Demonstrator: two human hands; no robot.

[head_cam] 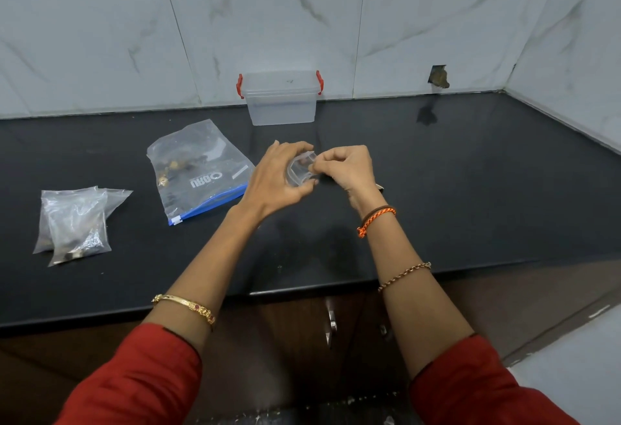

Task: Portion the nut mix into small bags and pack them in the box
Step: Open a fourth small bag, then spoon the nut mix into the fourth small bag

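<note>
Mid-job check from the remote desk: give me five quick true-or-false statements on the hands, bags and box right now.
1. Both hands hold a small clear item between them. True.
2. The box stands by the wall. True.
3. The left hand rests flat on the counter. False: it grips the item.
4. The zip bag lies right of the right hand. False: it lies left of both hands.
5. The small bags sit inside the box. False: they lie on the counter.

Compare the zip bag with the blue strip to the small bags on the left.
The zip bag is bigger, carries printed lettering and a blue zip edge; the small bags are plain. The zip bag lies alone beside the left hand; the small bags lie overlapped. Both are clear plastic on the dark counter.
</note>
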